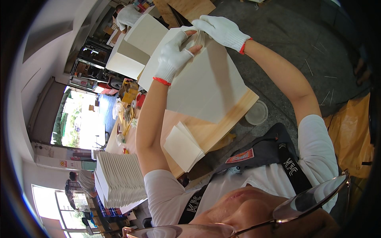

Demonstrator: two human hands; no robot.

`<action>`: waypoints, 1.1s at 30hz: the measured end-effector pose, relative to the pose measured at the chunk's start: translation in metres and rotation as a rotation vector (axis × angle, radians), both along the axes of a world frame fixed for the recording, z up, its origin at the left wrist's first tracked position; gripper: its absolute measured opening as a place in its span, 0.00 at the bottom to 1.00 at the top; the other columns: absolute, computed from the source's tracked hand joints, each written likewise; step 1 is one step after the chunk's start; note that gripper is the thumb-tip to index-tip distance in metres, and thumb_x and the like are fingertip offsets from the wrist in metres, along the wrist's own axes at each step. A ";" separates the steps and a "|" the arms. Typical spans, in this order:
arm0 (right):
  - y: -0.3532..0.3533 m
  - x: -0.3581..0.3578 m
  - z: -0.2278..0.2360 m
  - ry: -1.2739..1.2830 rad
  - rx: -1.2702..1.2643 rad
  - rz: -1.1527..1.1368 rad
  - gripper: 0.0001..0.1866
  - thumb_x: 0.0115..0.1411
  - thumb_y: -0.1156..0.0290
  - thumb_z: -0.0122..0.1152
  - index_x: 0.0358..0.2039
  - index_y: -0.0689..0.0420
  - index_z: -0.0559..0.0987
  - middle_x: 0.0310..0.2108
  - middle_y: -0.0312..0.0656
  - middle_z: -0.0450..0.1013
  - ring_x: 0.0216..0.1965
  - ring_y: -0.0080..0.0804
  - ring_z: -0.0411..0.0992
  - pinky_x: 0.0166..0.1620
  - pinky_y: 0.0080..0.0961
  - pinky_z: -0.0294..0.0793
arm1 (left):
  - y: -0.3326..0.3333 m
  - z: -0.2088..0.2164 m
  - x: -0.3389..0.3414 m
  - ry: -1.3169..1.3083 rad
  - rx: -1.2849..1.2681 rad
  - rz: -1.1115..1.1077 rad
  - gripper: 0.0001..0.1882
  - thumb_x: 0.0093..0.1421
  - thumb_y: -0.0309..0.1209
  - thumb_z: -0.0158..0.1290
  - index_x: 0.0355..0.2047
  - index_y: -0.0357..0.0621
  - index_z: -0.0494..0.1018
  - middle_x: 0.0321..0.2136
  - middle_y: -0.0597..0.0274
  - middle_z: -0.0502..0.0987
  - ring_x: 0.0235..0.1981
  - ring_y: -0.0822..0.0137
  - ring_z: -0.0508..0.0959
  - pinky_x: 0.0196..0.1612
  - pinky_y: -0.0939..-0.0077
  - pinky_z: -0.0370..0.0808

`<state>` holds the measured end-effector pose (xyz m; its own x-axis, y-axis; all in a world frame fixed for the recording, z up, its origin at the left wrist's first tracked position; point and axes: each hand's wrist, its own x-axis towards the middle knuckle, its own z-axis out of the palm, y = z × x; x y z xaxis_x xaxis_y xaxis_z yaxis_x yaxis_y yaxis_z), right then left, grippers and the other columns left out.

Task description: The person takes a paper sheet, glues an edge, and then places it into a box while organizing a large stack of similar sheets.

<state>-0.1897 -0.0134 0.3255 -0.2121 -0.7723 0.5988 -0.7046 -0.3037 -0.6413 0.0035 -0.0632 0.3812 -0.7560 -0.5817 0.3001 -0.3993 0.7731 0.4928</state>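
Observation:
A broad stack of large white paper sheets [202, 93] lies on the wooden table. My left hand [171, 57], in a white glove with a red cuff and bare fingertips, grips the far edge of the sheets between thumb and finger. Several sheet edges fan out and bend upward there. My right hand [224, 32], gloved the same way, closes over the far corner of the same sheets, its fingers pressed together; their tips are partly hidden. A shadow of my arm falls across the top sheet.
Small white sheets [183, 144] lie near the front edge of the wooden table [214, 137]. A tall pile of folded paper [121, 174] stands at left, white blocks [133, 51] at far left. A round tub [257, 113] sits on the floor. Another person [129, 16] works beyond.

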 end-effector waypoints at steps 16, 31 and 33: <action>0.015 0.003 0.010 -0.079 0.071 0.015 0.28 0.65 0.41 0.39 0.37 0.52 0.78 0.27 0.44 0.75 0.34 0.43 0.75 0.39 0.36 0.69 | 0.003 0.004 0.001 0.149 -0.034 -0.063 0.21 0.58 0.34 0.58 0.52 0.48 0.73 0.45 0.57 0.76 0.49 0.61 0.76 0.54 0.70 0.70; -0.002 -0.002 -0.008 0.014 -0.066 -0.031 0.27 0.65 0.42 0.38 0.41 0.49 0.78 0.31 0.44 0.76 0.36 0.44 0.75 0.40 0.38 0.71 | 0.017 0.004 -0.004 0.058 0.210 -0.008 0.16 0.60 0.29 0.58 0.47 0.42 0.71 0.27 0.71 0.69 0.24 0.80 0.68 0.27 0.82 0.65; -0.003 -0.004 -0.010 0.034 -0.086 -0.026 0.28 0.65 0.41 0.38 0.39 0.50 0.78 0.30 0.44 0.77 0.36 0.44 0.75 0.40 0.37 0.71 | 0.014 0.004 -0.003 0.046 0.190 -0.025 0.17 0.60 0.29 0.56 0.49 0.42 0.70 0.29 0.69 0.71 0.28 0.78 0.70 0.32 0.81 0.67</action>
<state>-0.1939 -0.0166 0.3160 -0.2098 -0.7121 0.6700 -0.7335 -0.3384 -0.5894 0.0010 -0.0489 0.3856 -0.7587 -0.6126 0.2213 -0.3548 0.6736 0.6483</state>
